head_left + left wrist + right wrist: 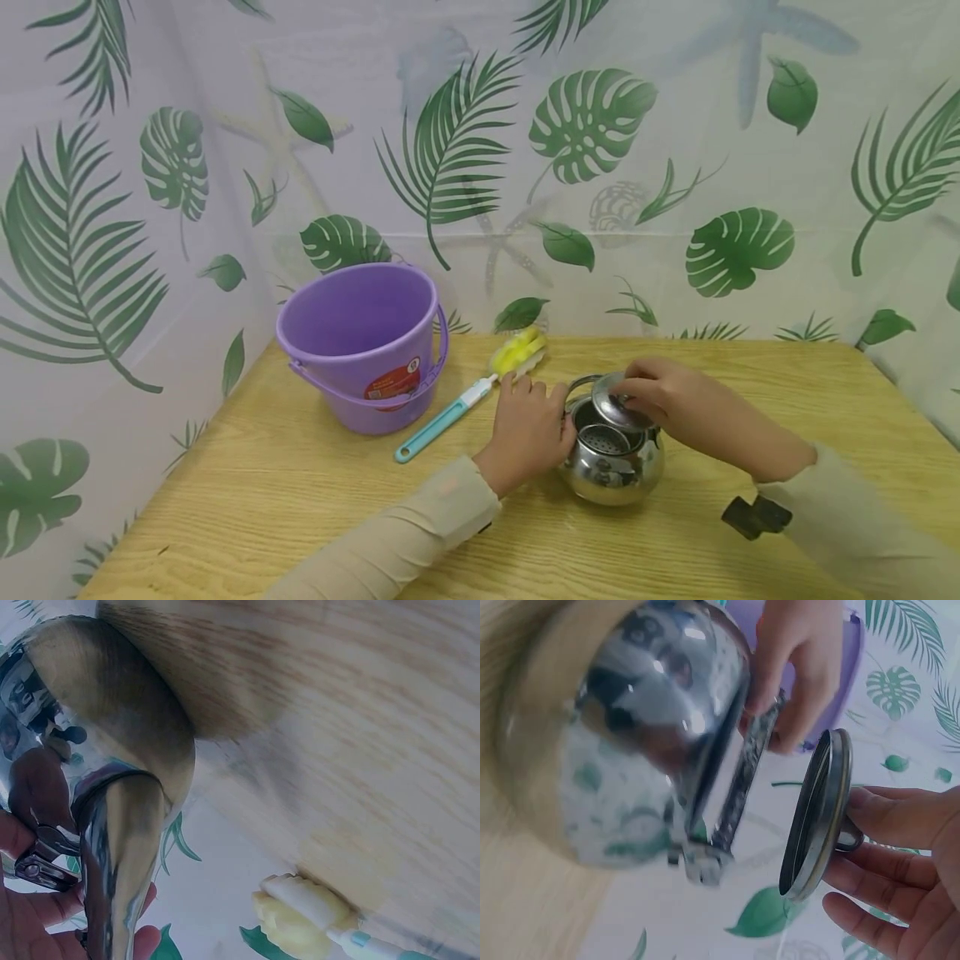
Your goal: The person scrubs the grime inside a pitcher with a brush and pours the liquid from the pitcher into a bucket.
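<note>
Behind everything spread the backdrop (465, 275), pale and thick with green leaves, and before it ran the table (225, 517), broad and wood-grained. Far left stood the purple bucket (360, 342), upright, its handle swung down over a red label. Over to the right, between both hands, there was the shiny teapot (611, 479), upright on the table! The brush (478, 391) lay slantwise between bucket and pot, yellow head at the far end, turquoise grip nearer. The left hand (527, 429) had the pot's left side, fingers clamped around it by the spout and handle bracket. The right hand (678, 408) had its fingers pinched on the lid (613, 407), which hung tilted, clear of the opening, while the perforated strainer (602, 440) showed inside.
</note>
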`<state>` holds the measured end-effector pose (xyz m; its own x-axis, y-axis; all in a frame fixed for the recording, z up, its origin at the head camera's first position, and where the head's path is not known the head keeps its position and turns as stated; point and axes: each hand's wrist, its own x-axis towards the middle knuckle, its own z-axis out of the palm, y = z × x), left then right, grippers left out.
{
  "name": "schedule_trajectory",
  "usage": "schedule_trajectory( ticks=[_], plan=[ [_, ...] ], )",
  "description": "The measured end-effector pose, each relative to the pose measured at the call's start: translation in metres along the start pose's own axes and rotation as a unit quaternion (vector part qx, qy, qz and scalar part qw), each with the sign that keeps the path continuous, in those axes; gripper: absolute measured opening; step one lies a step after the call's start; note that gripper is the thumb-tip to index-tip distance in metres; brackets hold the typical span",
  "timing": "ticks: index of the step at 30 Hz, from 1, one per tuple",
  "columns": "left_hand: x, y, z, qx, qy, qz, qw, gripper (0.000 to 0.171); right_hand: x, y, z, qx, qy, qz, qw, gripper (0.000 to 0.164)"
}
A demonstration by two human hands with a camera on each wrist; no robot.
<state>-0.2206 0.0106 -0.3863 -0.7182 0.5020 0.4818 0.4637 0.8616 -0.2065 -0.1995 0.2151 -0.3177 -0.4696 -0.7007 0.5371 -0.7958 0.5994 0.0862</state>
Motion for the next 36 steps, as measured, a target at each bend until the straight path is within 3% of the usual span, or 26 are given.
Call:
schedule_trajectory(
  ticks=[6, 9, 13, 20, 26, 30, 33, 34, 36],
  plan=[
    [-0.001, 0.0, 0.002, 0.01, 0.021, 0.003, 0.9997, 0.021, -0.013, 0.012, -0.01, -0.018, 0.004, 0.009, 1.0, 0.034],
    [-0.001, 0.0, 0.002, 0.007, 0.018, 0.001, 0.9998, 0.022, -0.023, 0.019, -0.014, -0.024, 0.01, 0.012, 1.0, 0.014],
    [-0.001, 0.001, 0.002, -0.001, 0.003, -0.003, 1.0, 0.023, -0.037, 0.028, -0.018, -0.034, 0.012, 0.021, 0.999, 0.048],
    [-0.001, 0.001, 0.003, 0.0, 0.001, -0.003, 1.0, 0.023, -0.062, 0.04, -0.026, -0.057, -0.003, 0.056, 0.997, 0.047],
    [-0.001, 0.0, 0.002, 0.003, 0.013, -0.006, 0.9999, 0.021, -0.086, 0.05, -0.028, -0.071, -0.021, 0.091, 0.993, 0.062],
    [-0.002, 0.0, 0.002, 0.0, 0.013, -0.005, 0.9999, 0.021, -0.102, 0.056, -0.028, -0.091, -0.041, 0.119, 0.988, 0.022],
    [-0.002, 0.001, 0.002, -0.003, 0.013, -0.005, 0.9999, 0.021, -0.113, 0.061, -0.026, -0.101, -0.048, 0.128, 0.985, 0.016],
    [-0.002, 0.001, 0.002, -0.004, 0.014, -0.005, 0.9999, 0.02, -0.116, 0.062, -0.025, -0.103, -0.049, 0.13, 0.985, 0.024],
    [-0.001, 0.001, 0.002, -0.008, 0.015, -0.004, 0.9998, 0.02, -0.122, 0.064, -0.024, -0.106, -0.058, 0.138, 0.983, 0.023]
  ],
)
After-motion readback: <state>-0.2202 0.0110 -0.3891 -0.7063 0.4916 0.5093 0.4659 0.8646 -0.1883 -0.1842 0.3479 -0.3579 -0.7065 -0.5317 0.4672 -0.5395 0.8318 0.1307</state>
